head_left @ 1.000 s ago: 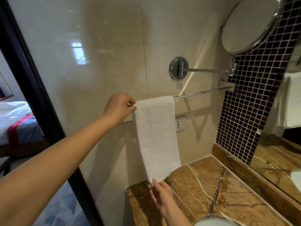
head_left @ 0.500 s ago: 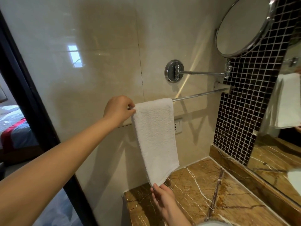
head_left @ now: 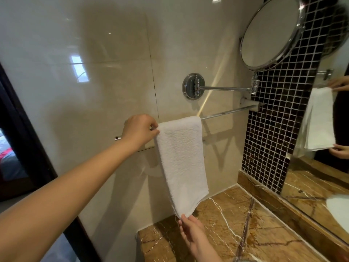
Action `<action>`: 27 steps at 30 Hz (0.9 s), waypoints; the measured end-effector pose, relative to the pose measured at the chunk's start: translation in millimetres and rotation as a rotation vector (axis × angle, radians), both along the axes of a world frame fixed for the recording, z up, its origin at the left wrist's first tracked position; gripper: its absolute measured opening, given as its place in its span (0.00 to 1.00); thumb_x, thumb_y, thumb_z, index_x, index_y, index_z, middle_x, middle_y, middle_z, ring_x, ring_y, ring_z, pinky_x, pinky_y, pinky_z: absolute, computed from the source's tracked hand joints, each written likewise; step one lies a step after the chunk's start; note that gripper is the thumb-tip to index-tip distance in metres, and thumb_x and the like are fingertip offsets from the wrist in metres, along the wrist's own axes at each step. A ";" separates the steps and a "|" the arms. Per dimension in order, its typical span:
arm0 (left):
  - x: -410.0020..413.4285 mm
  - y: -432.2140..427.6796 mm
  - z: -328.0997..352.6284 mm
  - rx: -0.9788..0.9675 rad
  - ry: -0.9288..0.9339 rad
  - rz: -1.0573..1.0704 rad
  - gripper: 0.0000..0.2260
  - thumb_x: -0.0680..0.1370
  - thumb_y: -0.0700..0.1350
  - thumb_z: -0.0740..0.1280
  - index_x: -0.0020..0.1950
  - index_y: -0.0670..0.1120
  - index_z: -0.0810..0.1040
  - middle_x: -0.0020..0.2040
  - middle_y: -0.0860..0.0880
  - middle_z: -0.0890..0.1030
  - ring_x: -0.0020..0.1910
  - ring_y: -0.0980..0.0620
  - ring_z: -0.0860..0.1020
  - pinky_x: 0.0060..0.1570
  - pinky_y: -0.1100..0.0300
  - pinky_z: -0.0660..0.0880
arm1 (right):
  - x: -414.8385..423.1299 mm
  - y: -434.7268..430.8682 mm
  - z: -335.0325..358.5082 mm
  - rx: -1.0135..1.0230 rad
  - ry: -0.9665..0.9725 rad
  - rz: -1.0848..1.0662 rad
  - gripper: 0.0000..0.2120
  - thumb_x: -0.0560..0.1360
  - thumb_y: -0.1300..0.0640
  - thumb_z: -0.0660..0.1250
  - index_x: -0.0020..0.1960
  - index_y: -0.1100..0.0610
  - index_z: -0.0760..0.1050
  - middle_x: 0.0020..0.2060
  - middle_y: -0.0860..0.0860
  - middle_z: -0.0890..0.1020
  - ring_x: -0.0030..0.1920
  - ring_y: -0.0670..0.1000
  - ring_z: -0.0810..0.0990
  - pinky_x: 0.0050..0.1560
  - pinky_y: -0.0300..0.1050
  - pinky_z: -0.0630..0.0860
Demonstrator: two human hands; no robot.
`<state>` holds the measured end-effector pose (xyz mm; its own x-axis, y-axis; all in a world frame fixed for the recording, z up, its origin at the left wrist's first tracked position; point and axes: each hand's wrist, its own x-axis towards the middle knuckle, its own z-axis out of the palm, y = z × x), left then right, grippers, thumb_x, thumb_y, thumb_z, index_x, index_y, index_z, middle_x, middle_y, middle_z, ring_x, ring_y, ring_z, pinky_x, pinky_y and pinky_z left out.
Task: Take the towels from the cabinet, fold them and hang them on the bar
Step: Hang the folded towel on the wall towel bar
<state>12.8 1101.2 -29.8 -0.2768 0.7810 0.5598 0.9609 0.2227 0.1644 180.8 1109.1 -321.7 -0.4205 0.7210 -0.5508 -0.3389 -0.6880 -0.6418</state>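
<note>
Glossy cream tiles cover the wall (head_left: 94, 87) of this bathroom, and a chrome bar (head_left: 226, 112) runs across them. At the bar, the left hand (head_left: 139, 130) has its fingers curled tight, pinching the top left corner of a white towel (head_left: 181, 159). The towel is folded into a narrow strip and draped over the bar, left of its middle, hanging down towards the counter. Below, the right hand (head_left: 192, 231) reaches up from the near edge of the countertop (head_left: 255, 239) and nips the towel's lowest corner between thumb and fingertips, the other fingers fairly straight. The countertop is brown marble with pale veins, meeting the wall at its far edge. Above the bar a chrome mount (head_left: 193, 86) carries an arm out to a round mirror (head_left: 270, 33). Dark mosaic tiling (head_left: 273, 138) fills the right-hand corner, and beside it a wall mirror (head_left: 321, 176) reflects towel and both hands. On the left stands a black door frame (head_left: 22, 133).
</note>
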 end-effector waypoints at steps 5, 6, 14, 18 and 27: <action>8.9 8.0 1.8 0.001 0.010 0.022 0.09 0.74 0.48 0.69 0.52 0.49 0.83 0.52 0.51 0.82 0.54 0.48 0.78 0.45 0.59 0.68 | 7.7 7.5 4.2 0.013 0.013 -0.017 0.12 0.73 0.69 0.68 0.56 0.69 0.77 0.37 0.59 0.81 0.32 0.50 0.78 0.25 0.35 0.76; 12.1 9.2 2.4 0.003 0.026 0.023 0.09 0.75 0.48 0.68 0.53 0.49 0.83 0.53 0.52 0.82 0.55 0.50 0.77 0.41 0.60 0.64 | 9.6 9.0 5.6 0.016 0.013 -0.017 0.11 0.73 0.70 0.68 0.55 0.69 0.77 0.36 0.58 0.81 0.33 0.51 0.78 0.25 0.35 0.76; 15.6 23.3 0.2 0.022 0.006 -0.069 0.10 0.74 0.46 0.70 0.52 0.45 0.83 0.51 0.48 0.83 0.52 0.48 0.79 0.45 0.61 0.66 | 19.9 19.1 6.8 0.032 -0.050 -0.030 0.08 0.73 0.68 0.69 0.52 0.67 0.77 0.33 0.57 0.79 0.32 0.50 0.74 0.23 0.35 0.74; 18.1 29.0 -0.6 0.016 -0.001 -0.091 0.10 0.74 0.46 0.70 0.52 0.44 0.83 0.51 0.47 0.83 0.51 0.47 0.79 0.48 0.58 0.70 | 23.5 23.9 6.2 0.031 -0.048 -0.061 0.06 0.73 0.68 0.69 0.50 0.64 0.78 0.32 0.56 0.79 0.30 0.49 0.75 0.23 0.34 0.74; 22.7 38.2 -1.6 0.015 0.039 -0.100 0.10 0.74 0.45 0.69 0.52 0.45 0.83 0.51 0.47 0.83 0.52 0.45 0.78 0.49 0.57 0.70 | 31.0 31.7 8.4 0.028 -0.015 -0.076 0.06 0.74 0.68 0.68 0.44 0.59 0.75 0.32 0.55 0.78 0.28 0.47 0.74 0.22 0.33 0.73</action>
<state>35.5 1139.5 -31.4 -0.1760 0.7948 0.5807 0.9839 0.1235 0.1292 211.8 1140.8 -313.2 -0.3552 0.7658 -0.5360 -0.3798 -0.6422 -0.6658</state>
